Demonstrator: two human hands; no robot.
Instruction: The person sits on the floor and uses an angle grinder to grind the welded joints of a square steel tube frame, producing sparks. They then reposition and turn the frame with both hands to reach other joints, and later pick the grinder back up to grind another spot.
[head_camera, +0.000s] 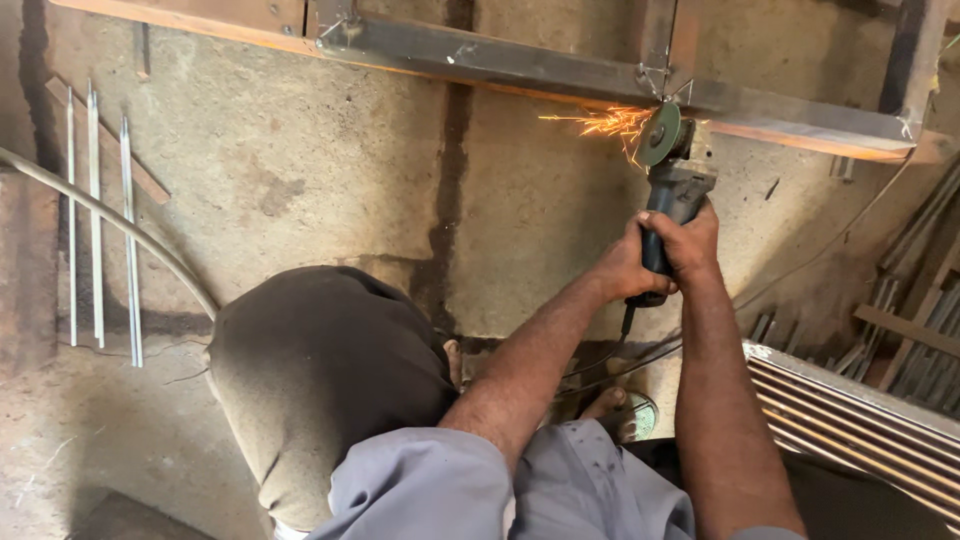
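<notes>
Both hands gripped one tool: the dark handheld angle grinder with a greenish abrasive disc (668, 160). Left hand (622, 268) was wrapped tight round the lower body; right hand (692, 240) was clamped just above it. The disc touched the long grey steel frame bar (520, 66) lying on the concrete floor (300, 170), at a welded joint. Orange sparks (605, 124) flew left. Thin loose metal rods (96, 210) lay well apart at left.

Risks judged: the disc could bite and kick back if tilted into the joint; bare hands and a bare foot (605, 405) sat near the sparks; the power cord (625, 350) trailed close to the foot.
</notes>
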